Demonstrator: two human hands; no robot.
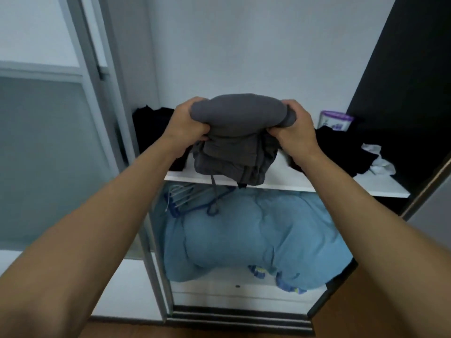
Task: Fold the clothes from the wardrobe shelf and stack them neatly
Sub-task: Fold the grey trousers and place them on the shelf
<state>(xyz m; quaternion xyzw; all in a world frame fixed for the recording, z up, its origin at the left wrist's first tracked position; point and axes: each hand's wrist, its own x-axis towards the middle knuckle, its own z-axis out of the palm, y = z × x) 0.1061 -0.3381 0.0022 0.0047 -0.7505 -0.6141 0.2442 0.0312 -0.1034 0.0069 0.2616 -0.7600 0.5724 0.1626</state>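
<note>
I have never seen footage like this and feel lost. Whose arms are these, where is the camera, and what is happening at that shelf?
No machine here: these are a person's two bare arms, filmed by one wide-angle camera worn on the head, looking forward and down. The left hand and the right hand each grip one end of a folded grey garment, held at the front of a white wardrobe shelf; a drawstring dangles from it. On the shelf lie a left black heap and a right black heap of clothes, a white cloth and a purple-lidded tub. Below the shelf sit a blue quilt and some hangers.
</note>
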